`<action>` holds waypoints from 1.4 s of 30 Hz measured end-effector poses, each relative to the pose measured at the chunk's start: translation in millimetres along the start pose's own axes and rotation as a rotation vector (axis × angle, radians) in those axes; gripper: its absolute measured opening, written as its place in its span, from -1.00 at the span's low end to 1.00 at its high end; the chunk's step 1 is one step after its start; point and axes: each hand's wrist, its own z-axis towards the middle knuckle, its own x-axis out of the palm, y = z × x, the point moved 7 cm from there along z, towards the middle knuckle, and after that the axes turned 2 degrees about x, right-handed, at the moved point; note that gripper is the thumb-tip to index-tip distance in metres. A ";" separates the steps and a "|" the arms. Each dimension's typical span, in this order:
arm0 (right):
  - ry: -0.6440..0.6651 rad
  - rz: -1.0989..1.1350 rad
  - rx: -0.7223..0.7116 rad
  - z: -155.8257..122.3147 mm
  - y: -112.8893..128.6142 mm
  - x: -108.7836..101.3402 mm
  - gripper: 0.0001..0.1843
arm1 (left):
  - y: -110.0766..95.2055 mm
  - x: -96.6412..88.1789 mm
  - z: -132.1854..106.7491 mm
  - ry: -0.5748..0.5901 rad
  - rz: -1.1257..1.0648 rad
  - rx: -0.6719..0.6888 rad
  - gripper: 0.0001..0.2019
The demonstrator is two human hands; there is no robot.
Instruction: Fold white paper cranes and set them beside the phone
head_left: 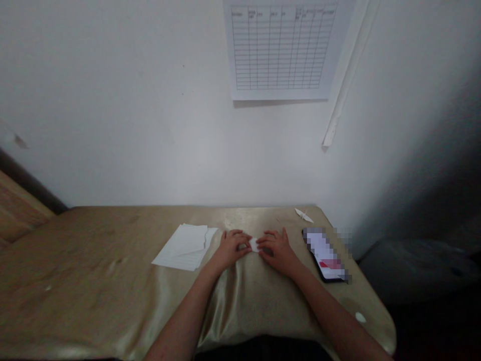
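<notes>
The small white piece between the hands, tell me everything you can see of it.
The small white piece looks like plain paper, with no marks that I can make out. The fingertips of the left hand hold one side and those of the right hand the other, hiding its ends. It is at the tan cover; whether it touches that or is slightly lifted, and whether it is folded, I can't tell.

Left hand (230, 248), right hand (278, 250) and forearms (184, 313) are bare; dark clothing (263, 349) shows below.
</notes>
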 end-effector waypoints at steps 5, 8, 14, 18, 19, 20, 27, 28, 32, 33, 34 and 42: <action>-0.034 0.061 0.032 3.7 -6.9 7.1 -0.88 | -1.8 0.9 1.6 -0.036 -0.001 -0.001 -0.89; -0.044 0.086 0.066 5.3 -8.8 8.3 -0.85 | -3.0 1.5 2.8 -0.067 -0.004 -0.015 -0.86; -0.051 0.113 0.130 7.8 -7.8 7.3 -0.84 | -5.6 3.9 6.0 -0.101 0.020 -0.036 -0.83; -0.065 0.121 0.183 9.7 -10.1 7.3 -0.83 | -7.5 4.9 7.8 -0.115 0.055 -0.034 -0.83; -0.063 0.115 0.186 10.1 -10.3 7.7 -0.82 | -7.6 5.3 8.1 -0.118 0.063 -0.034 -0.83; -0.059 0.109 0.188 10.5 -10.4 8.2 -0.82 | -7.6 5.7 8.4 -0.121 0.070 -0.035 -0.83; -0.050 0.077 0.205 10.9 -12.9 11.3 -0.82 | -9.0 7.7 9.8 -0.138 0.115 -0.020 -0.87; -0.049 0.068 0.204 10.7 -12.9 11.6 -0.82 | -9.6 7.8 10.0 -0.137 0.124 -0.018 -0.87; -0.032 0.033 0.197 10.5 -12.2 12.7 -0.80 | -11.4 8.1 10.9 -0.128 0.149 -0.027 -0.88; -0.022 0.028 0.195 10.7 -11.9 13.1 -0.80 | -11.9 8.1 11.2 -0.126 0.151 -0.027 -0.88; -0.012 0.025 0.193 10.9 -11.4 13.5 -0.81 | -12.4 8.0 11.4 -0.125 0.152 -0.026 -0.88; 0.013 0.027 0.191 11.3 -7.8 13.0 -0.82 | -13.9 8.0 12.3 -0.111 0.169 -0.039 -0.88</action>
